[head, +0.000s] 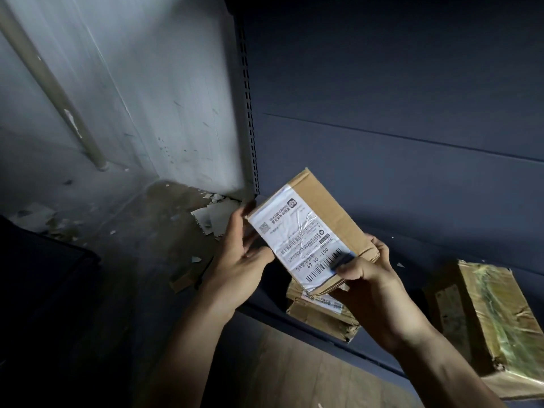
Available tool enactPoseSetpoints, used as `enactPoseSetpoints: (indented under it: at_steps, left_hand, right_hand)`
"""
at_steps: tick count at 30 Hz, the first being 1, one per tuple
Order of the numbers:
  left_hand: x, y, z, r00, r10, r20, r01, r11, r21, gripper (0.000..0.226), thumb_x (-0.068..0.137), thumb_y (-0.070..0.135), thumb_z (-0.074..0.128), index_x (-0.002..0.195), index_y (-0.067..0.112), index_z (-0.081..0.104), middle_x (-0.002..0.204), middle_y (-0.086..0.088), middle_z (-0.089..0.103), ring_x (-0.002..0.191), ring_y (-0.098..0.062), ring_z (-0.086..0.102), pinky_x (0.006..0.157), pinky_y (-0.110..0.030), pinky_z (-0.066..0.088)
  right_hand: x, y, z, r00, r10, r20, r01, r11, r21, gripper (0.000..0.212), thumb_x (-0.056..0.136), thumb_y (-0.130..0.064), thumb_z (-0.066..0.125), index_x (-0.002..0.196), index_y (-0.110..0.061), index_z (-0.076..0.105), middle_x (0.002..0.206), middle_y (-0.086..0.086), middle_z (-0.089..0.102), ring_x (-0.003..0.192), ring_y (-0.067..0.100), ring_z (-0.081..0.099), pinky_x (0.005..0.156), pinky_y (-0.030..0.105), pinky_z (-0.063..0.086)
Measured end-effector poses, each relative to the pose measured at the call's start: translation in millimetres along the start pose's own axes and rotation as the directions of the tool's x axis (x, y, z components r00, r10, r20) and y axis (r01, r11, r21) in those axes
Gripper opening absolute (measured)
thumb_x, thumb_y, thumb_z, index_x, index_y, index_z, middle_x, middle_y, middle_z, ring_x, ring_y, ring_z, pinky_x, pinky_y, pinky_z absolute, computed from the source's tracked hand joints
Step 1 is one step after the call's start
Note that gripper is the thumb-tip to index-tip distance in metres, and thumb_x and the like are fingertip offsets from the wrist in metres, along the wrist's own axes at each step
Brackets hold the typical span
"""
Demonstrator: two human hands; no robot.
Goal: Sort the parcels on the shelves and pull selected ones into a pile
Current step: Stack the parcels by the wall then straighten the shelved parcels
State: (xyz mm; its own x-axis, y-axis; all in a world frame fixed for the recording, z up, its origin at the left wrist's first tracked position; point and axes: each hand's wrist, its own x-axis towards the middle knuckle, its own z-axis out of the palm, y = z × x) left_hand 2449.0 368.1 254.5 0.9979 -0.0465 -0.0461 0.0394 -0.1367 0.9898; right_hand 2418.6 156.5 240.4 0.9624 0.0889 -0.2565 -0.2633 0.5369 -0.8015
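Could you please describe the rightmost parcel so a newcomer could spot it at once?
On the dark blue shelf, look right, where a large box lies alone. Unlike the white-labelled parcel being held and the crumpled one beneath it, it is wrapped in glossy tape.

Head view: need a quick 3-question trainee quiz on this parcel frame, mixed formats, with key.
1. True or false: the left hand and right hand both touch the held parcel.
2. The held parcel's upward face carries: A) a white label B) a red sticker C) nothing.
3. How many other parcels rest on the shelf?
Key: 1 true; 2 A; 3 two: the crumpled parcel below the held one and the taped parcel to the right.
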Motion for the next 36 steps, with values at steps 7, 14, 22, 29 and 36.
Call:
enactPoseSetpoints:
  at_steps: [7, 14, 22, 29, 36]
  left_hand:
    - [4, 7, -5, 0.998, 0.009, 0.062, 0.016, 0.923, -0.384, 0.070, 0.078, 0.004, 0.055, 0.145, 0.025, 0.054, 0.137, -0.001, 0.068, 0.130, -0.018, 0.062, 0.106, -0.042, 0.051]
    - [2, 14, -18, 0.988, -0.150, 0.036, 0.146, 0.831, -0.537, 0.027, 0.085, 0.037, 0.070, 0.098, 0.014, 0.068, 0.106, -0.008, 0.070, 0.105, -0.021, 0.064, 0.103, -0.043, 0.048]
    - [-9, 24, -15, 0.991, -0.120, 0.052, 0.120, 0.993, -0.003, 0.021, 0.066, 0.042, 0.082, 0.085, 0.034, 0.078, 0.091, 0.020, 0.078, 0.092, 0.006, 0.070, 0.092, -0.016, 0.052]
    - [-6, 15, -18, 0.987, -0.148, -0.059, 0.154, 0.983, 0.102, 0.058, 0.054, 0.058, 0.084, 0.091, 0.019, 0.065, 0.085, 0.007, 0.077, 0.083, -0.009, 0.073, 0.077, -0.039, 0.053]
    - [18, -9, -20, 0.877, -0.436, -0.203, 0.287, 0.812, -0.507, 0.039, 0.089, 0.033, 0.077, 0.124, 0.021, 0.064, 0.110, 0.000, 0.079, 0.105, -0.015, 0.074, 0.083, -0.035, 0.059]
  right_hand:
    - [3, 4, -1, 0.998, 0.053, 0.023, -0.054, 0.998, 0.034, 0.065, 0.053, 0.007, 0.058, 0.110, -0.023, 0.051, 0.106, 0.013, 0.072, 0.102, 0.041, 0.066, 0.084, 0.055, 0.059]
    - [10, -1, -14, 0.999, 0.030, 0.038, -0.027, 0.997, -0.069, 0.073, 0.051, 0.008, 0.057, 0.119, -0.019, 0.059, 0.112, 0.014, 0.070, 0.103, 0.032, 0.068, 0.076, 0.044, 0.058]
    - [16, -5, -20, 1.000, -0.024, 0.013, 0.026, 0.990, -0.140, 0.067, 0.060, -0.002, 0.053, 0.124, -0.015, 0.060, 0.113, 0.014, 0.067, 0.110, 0.033, 0.058, 0.097, 0.051, 0.043]
    - [6, -9, -15, 0.992, -0.081, -0.095, 0.049, 0.952, -0.303, 0.044, 0.104, -0.011, 0.050, 0.144, -0.026, 0.060, 0.129, 0.001, 0.074, 0.123, 0.020, 0.068, 0.108, 0.043, 0.047]
    - [8, -3, -22, 0.974, -0.080, -0.214, -0.034, 0.876, -0.482, 0.027, 0.104, -0.019, 0.061, 0.126, -0.034, 0.067, 0.124, -0.003, 0.075, 0.116, 0.017, 0.071, 0.109, 0.044, 0.052]
